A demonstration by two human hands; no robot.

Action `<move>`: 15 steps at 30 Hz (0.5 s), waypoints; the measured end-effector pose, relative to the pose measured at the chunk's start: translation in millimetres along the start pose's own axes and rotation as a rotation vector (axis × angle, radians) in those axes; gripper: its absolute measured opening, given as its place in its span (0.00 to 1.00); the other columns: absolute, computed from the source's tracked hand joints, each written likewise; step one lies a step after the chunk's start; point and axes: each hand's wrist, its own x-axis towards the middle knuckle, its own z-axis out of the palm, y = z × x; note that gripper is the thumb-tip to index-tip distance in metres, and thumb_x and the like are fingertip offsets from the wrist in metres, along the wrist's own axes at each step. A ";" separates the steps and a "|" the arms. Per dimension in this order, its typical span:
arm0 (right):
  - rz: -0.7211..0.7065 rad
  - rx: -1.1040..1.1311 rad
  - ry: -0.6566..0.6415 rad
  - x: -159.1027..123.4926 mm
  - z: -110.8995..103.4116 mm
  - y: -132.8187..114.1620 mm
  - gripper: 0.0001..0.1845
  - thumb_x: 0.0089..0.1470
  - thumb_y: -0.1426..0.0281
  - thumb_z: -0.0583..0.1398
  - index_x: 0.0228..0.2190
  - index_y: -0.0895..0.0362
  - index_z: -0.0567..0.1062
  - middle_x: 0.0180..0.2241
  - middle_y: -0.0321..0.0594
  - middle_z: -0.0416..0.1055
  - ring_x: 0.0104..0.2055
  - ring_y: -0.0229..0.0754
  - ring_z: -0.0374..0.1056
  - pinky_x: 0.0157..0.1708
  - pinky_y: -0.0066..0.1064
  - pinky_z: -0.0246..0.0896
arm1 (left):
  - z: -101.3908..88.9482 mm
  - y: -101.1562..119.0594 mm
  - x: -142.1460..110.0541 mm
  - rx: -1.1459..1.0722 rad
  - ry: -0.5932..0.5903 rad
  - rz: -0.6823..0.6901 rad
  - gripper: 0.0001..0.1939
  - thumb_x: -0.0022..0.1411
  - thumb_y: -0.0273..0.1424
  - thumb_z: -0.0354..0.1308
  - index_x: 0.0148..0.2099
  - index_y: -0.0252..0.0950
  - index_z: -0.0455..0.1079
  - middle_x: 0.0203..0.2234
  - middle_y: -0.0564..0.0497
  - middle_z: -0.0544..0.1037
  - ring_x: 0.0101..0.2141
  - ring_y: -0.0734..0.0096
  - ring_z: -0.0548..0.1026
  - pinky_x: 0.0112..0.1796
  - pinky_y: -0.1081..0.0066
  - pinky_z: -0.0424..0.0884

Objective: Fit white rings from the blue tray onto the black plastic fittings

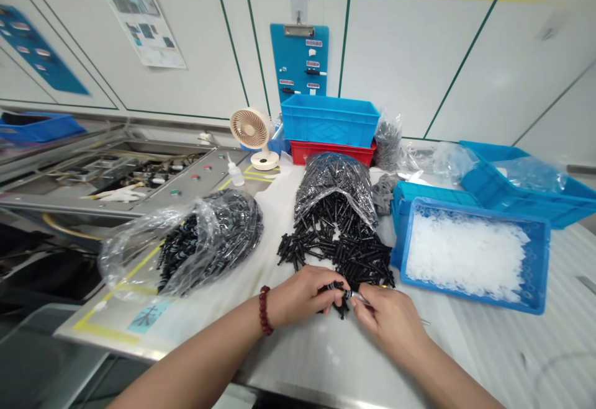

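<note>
Left hand (pixel 305 297) pinching black part (pixel 334 285); right hand (pixel 388 319) gripping slim silver tool (pixel 362 298); black pile (pixel 361 257) just beyond, blue bin (pixel 534 275) rightward.

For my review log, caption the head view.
Left hand holding a black part, right hand a silver rod, beside piled black parts.

The person's bare left forearm (pixel 205 353) is slanting in from 7 o'clock and pointing toward 2, the left hand (pixel 305 294) curling in a pinch at 6 o'clock; the right forearm (pixel 449 368) is angling in from 5 o'clock, pointing toward 10, with the right hand (pixel 391 319) pinching just beside the left
</note>
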 end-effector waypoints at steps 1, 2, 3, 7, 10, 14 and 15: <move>0.006 -0.004 0.011 -0.3 -0.5 0.6 0.15 0.55 0.65 0.51 0.20 0.56 0.66 0.18 0.33 0.66 0.21 0.35 0.61 0.21 0.27 0.38 | 0.0 -0.3 -0.1 -0.017 0.005 -0.012 0.09 0.62 0.27 0.48 0.40 0.31 0.68 0.25 0.52 0.74 0.20 0.79 0.70 0.26 0.81 0.66; 0.015 -0.003 0.020 -0.5 -1.3 1.0 0.15 0.55 0.65 0.51 0.19 0.56 0.65 0.17 0.33 0.66 0.20 0.35 0.61 0.21 0.27 0.38 | -0.1 -0.5 -0.2 -0.036 0.012 -0.025 0.09 0.62 0.28 0.48 0.39 0.31 0.68 0.25 0.52 0.75 0.20 0.79 0.70 0.26 0.80 0.66; 0.024 0.005 0.028 -0.5 -2.4 1.3 0.15 0.54 0.65 0.51 0.19 0.56 0.65 0.17 0.33 0.66 0.20 0.35 0.61 0.21 0.27 0.38 | -0.2 -0.7 -0.2 -0.056 0.021 -0.041 0.09 0.62 0.28 0.48 0.39 0.31 0.68 0.25 0.52 0.75 0.20 0.79 0.70 0.26 0.80 0.66; 0.071 0.111 0.073 0.4 -5.8 1.9 0.08 0.51 0.64 0.54 0.25 0.55 0.68 0.16 0.31 0.65 0.19 0.35 0.60 0.19 0.25 0.42 | -0.3 -1.1 -0.3 -0.148 0.075 -0.096 0.07 0.61 0.28 0.49 0.40 0.32 0.66 0.26 0.52 0.75 0.20 0.79 0.71 0.25 0.80 0.65; 0.052 0.226 0.121 1.1 -4.2 2.8 0.10 0.50 0.64 0.55 0.34 0.55 0.69 0.17 0.30 0.65 0.18 0.35 0.61 0.19 0.23 0.47 | 1.1 -1.2 -0.5 -0.196 0.096 -0.097 0.05 0.60 0.28 0.50 0.39 0.33 0.64 0.26 0.52 0.76 0.20 0.79 0.71 0.25 0.79 0.65; 0.010 0.324 0.174 1.3 -0.1 5.1 0.13 0.51 0.64 0.55 0.39 0.55 0.68 0.17 0.30 0.65 0.18 0.35 0.61 0.18 0.23 0.49 | 3.1 0.1 -1.2 -0.152 0.112 -0.082 0.04 0.60 0.29 0.51 0.37 0.33 0.63 0.23 0.53 0.75 0.21 0.78 0.71 0.26 0.79 0.66; 0.014 0.338 0.177 1.3 0.3 5.7 0.13 0.51 0.64 0.55 0.39 0.55 0.68 0.17 0.30 0.66 0.18 0.35 0.61 0.17 0.23 0.48 | 3.3 0.7 -1.3 -0.126 0.120 -0.082 0.05 0.60 0.30 0.52 0.37 0.33 0.64 0.21 0.54 0.74 0.21 0.77 0.71 0.26 0.79 0.65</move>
